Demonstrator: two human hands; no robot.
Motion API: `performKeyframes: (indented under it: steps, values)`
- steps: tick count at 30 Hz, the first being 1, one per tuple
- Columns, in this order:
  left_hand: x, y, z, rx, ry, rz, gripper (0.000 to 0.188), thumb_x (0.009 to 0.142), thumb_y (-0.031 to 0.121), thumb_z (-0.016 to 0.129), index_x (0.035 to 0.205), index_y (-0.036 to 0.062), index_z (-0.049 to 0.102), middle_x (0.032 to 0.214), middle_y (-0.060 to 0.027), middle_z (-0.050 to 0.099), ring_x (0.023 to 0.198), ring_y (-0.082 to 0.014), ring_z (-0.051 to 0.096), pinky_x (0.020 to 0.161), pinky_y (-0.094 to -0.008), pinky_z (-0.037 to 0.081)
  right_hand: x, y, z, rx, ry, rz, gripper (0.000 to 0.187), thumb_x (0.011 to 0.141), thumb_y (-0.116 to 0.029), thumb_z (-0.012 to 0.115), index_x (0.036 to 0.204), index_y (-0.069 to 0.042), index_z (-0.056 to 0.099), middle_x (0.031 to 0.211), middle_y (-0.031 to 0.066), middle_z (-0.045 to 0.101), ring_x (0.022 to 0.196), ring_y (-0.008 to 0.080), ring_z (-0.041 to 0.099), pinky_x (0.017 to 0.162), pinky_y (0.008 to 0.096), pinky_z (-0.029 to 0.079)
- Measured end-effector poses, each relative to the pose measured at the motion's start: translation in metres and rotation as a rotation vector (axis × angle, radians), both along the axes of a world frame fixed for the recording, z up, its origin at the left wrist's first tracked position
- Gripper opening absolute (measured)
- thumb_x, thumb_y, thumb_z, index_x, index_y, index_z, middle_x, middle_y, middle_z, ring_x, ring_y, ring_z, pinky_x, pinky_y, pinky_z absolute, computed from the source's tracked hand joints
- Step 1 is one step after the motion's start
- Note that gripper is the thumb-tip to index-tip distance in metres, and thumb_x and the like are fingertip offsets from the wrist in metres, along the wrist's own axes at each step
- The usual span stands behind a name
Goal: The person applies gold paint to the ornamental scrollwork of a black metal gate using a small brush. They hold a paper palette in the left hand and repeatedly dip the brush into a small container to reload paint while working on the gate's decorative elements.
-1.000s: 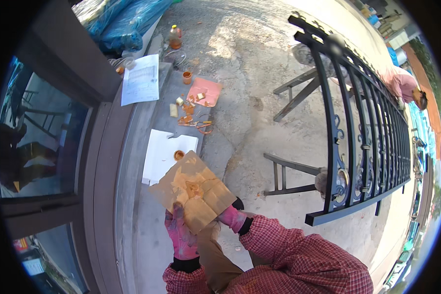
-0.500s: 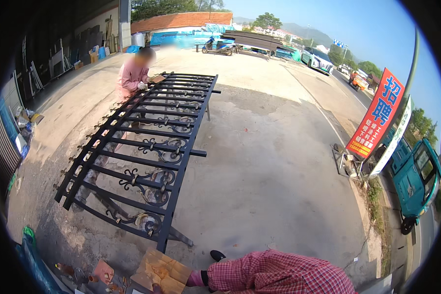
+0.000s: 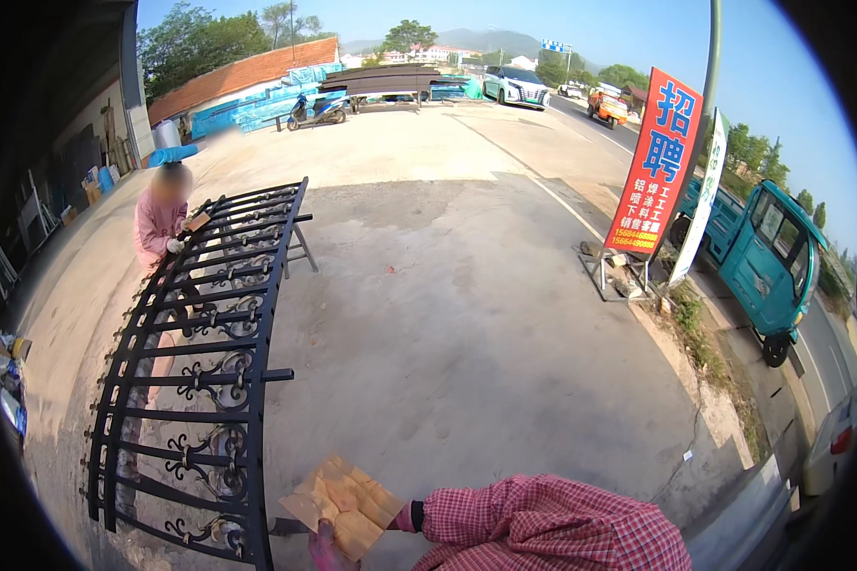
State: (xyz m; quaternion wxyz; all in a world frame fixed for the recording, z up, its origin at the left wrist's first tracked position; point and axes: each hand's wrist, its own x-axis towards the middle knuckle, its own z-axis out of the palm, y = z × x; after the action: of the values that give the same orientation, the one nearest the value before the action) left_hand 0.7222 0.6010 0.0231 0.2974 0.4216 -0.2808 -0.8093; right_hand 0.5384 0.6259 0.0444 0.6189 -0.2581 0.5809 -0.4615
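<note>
A creased, stained brown paper sheet [image 3: 367, 509] is held up close to me at the bottom of the picture. My left hand [image 3: 328, 550], in a pinkish glove, grips its lower edge with closed fingers. Coming from the right in a pink checked sleeve, my right hand [image 3: 408, 517] meets the sheet's right side; the cuff and wrist show, while the paper hides the fingers. Just left of the sheet lies a long black metal railing [image 3: 257, 409] with crossbars and scroll ornaments, raised on supports. Neither hand visibly touches it.
At the railing's far end a co-worker [image 3: 157, 224] in pink, wearing light gloves, holds a small brown piece against the bars. A red banner [image 3: 655, 162] on a stand and a teal three-wheeler [image 3: 767, 252] are at right. A scooter [image 3: 316, 112] stands farther back.
My view has turned to the right, so the railing and co-worker sit farther left. Both hands have shifted with the brown sheet, and the small items at lower left are out of view.
</note>
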Motion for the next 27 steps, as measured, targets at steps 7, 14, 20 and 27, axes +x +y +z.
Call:
performKeyframes:
  steps: [7,14,20,27]
  values:
    - [-0.096,-0.011,0.072,-0.278,0.031,0.151,0.053,0.089,0.031,0.055,0.129,-0.0005,0.041,0.12,-0.0155,0.052,0.103,-0.027,0.059,0.082,-0.0369,0.052,-0.126,-0.017,0.002,-0.059,-0.389,-0.439,0.034,0.092,-0.012,0.051,0.125,-0.006,0.045,0.111,0.0101,0.056,0.095,0.022,0.06,0.087,0.0334,0.05]
    - [-0.125,-0.062,0.111,-0.26,-0.009,0.126,0.056,0.089,0.037,0.058,0.129,0.0024,0.04,0.119,-0.0126,0.052,0.102,-0.0251,0.06,0.079,-0.0354,0.055,-0.226,-0.056,0.024,-0.267,-0.659,-0.627,0.024,0.089,-0.007,0.05,0.112,-0.001,0.046,0.1,0.0113,0.057,0.083,0.0208,0.061,0.074,0.0298,0.054]
    - [-0.133,-0.118,0.108,-0.198,0.069,0.237,0.046,0.092,0.027,0.057,0.127,0.0022,0.041,0.117,-0.0102,0.054,0.1,-0.0207,0.06,0.079,-0.0321,0.054,-0.248,-0.097,0.034,-0.397,-0.84,-0.498,0.032,0.087,-0.007,0.054,0.118,-0.002,0.047,0.108,0.0084,0.058,0.09,0.0188,0.06,0.077,0.0293,0.054]
    - [-0.143,-0.165,0.109,-0.17,0.099,0.305,0.037,0.095,0.018,0.051,0.128,0.002,0.044,0.116,-0.0075,0.056,0.1,-0.0147,0.058,0.084,-0.0277,0.05,-0.255,-0.157,0.063,-0.419,-0.702,-0.33,0.044,0.084,-0.006,0.062,0.125,-0.004,0.046,0.111,0.0075,0.057,0.087,0.0167,0.058,0.074,0.0281,0.05]
